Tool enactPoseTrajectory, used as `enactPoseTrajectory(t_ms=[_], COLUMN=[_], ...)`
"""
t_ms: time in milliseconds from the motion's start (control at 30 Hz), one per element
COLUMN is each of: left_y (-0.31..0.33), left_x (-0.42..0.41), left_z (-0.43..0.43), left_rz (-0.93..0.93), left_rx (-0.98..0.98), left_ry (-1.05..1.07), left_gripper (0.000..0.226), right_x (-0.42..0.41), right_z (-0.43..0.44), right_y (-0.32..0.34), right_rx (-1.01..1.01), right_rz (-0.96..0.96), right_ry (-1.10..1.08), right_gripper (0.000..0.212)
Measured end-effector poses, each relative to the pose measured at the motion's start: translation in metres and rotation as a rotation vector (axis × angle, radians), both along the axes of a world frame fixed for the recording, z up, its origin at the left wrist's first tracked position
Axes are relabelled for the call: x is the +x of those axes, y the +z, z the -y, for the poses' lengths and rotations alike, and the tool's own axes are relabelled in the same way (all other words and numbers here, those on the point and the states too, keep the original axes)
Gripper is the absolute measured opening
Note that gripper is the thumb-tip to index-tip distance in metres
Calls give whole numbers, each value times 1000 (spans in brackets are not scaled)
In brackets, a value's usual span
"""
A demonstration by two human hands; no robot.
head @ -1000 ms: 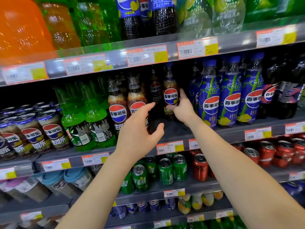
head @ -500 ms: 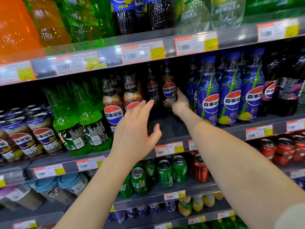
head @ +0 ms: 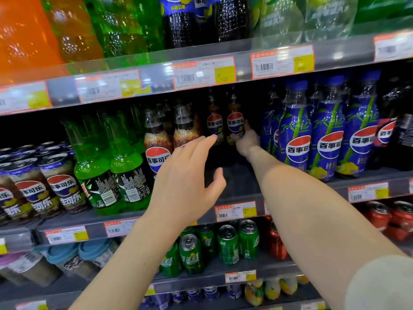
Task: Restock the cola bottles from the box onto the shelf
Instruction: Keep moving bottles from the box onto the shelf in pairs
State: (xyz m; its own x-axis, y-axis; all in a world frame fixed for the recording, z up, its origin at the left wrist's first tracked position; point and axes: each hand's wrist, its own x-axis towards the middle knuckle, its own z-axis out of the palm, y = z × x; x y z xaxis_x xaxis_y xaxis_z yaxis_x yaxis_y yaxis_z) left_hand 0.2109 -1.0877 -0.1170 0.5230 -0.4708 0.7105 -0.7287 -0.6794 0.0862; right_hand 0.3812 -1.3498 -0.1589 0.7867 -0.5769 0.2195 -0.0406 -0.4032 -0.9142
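Observation:
Deep in the middle shelf (head: 237, 186) my right hand (head: 245, 142) grips a dark cola bottle (head: 235, 124) with a red, white and blue label. A second cola bottle (head: 214, 126) of the same kind stands just left of it. Two more cola bottles (head: 157, 151) stand nearer the front, partly hidden by my left hand (head: 187, 175). That hand hovers with fingers spread in front of the shelf gap, holding nothing. The box is out of sight.
Green soda bottles (head: 107, 166) and cola cans (head: 33, 191) stand to the left. To the right stand blue bamboo-print bottles (head: 328, 135). Large bottles fill the shelf above, green and red cans the shelf below. Price tags line the shelf edges.
My right hand has pushed the cola bottle further back into the shelf. My left hand has risen a little and spread its fingers. The view has shifted closer.

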Motion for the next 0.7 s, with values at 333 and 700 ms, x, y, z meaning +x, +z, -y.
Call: enactPoseTrajectory(t_ms=[333, 700], left_y=[-12, -19], left_x=[-2, -2], left_z=[3, 6], left_rz=[-7, 11], left_rx=[-91, -133], left_ry=[-60, -73], left_gripper=[58, 58], right_x=[0, -1], right_z=[-4, -8], right_y=[-15, -11], right_rx=[-66, -8], right_rz=[59, -8], right_ry=[-32, -32], right_gripper=[78, 71])
